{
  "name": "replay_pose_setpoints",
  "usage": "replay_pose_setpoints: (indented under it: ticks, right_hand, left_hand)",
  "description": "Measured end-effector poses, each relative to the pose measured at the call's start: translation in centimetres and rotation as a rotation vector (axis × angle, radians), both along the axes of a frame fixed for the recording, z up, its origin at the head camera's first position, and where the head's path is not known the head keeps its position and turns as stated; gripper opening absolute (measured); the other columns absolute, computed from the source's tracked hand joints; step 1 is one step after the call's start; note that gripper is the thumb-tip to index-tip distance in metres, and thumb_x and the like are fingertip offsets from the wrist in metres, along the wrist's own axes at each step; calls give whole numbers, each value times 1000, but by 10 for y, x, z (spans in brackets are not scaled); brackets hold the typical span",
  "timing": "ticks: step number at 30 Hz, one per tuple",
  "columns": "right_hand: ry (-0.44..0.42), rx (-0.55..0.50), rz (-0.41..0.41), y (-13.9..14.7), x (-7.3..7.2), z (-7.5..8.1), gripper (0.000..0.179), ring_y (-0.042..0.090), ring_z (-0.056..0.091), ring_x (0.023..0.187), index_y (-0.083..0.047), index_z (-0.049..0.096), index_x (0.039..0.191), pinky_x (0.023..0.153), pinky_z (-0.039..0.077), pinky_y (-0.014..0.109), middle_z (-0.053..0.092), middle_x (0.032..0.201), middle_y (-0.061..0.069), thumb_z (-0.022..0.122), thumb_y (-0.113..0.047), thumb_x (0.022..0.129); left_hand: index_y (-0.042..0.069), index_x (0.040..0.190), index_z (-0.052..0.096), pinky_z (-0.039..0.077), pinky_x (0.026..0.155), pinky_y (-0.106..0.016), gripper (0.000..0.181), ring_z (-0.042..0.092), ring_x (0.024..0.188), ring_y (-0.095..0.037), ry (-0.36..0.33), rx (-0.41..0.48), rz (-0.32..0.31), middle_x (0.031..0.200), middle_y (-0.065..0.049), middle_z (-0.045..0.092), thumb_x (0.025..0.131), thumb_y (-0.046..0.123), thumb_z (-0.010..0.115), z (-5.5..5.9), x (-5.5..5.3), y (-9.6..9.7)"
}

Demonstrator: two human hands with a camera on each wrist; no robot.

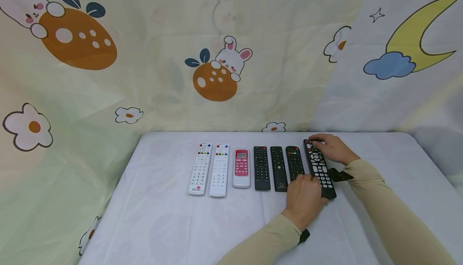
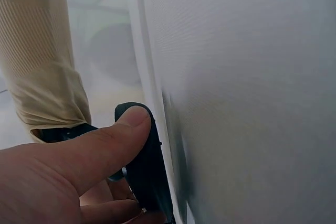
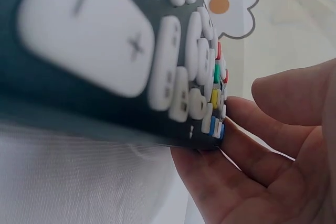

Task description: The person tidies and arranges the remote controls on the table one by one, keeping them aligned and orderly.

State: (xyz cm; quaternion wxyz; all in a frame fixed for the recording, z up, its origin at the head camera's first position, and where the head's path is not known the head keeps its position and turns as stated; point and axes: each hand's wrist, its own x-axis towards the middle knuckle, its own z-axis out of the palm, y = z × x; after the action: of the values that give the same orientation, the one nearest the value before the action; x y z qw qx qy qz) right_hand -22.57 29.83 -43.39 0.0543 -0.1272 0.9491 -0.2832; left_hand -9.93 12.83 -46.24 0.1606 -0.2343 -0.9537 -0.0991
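Note:
A large black remote control (image 1: 320, 168) with pale buttons lies on the white tabletop at the right end of a row, slightly slanted. My left hand (image 1: 304, 198) grips its near end. In the left wrist view the thumb (image 2: 134, 121) presses on the end of the remote, with other fingers behind it, partly hidden. At the far end is my right hand (image 1: 334, 148). The right wrist view shows several fingertips (image 3: 191, 163) touching the far edge of the remote (image 3: 163, 72), while the thumb (image 3: 278, 95) stands apart from it.
To the left stand three slimmer black remotes (image 1: 262, 168), the nearest partly covered by my left hand. Farther left are a white remote with a pink face (image 1: 241, 180) and two long white remotes (image 1: 218, 172). A patterned cloth (image 1: 162, 56) hangs behind the table (image 1: 152, 217).

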Motion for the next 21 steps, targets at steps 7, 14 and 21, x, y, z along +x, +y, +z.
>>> replay_pose_setpoints:
  ticks: [7, 14, 21]
  right_hand:
    - [-16, 6, -4, -2, -2, -2, 41, 52, 50, 123, 10, 55, 135, 96, 42, 61, 52, 135, 36, 46, -18, 106]
    - [-20, 13, -3, -3, -3, -5, 41, 51, 51, 122, 10, 55, 134, 96, 43, 60, 53, 134, 35, 45, -17, 106]
    - [-19, 16, -4, -4, -5, -6, 40, 52, 49, 123, 12, 55, 133, 97, 41, 61, 53, 134, 36, 46, -16, 106]
  left_hand:
    - [18, 101, 78, 49, 67, -20, 54, 59, 81, -6, 1, -38, 6, 91, 9, 71, 71, 63, 83, -1, -1, 2]
    - [18, 101, 78, 49, 67, -20, 54, 60, 82, -6, -9, -37, 4, 91, 8, 71, 71, 62, 83, -2, -2, 3]
    - [18, 101, 77, 49, 66, -20, 52, 60, 82, -5, -23, -34, 2, 90, 9, 70, 71, 60, 84, -1, -3, 3]
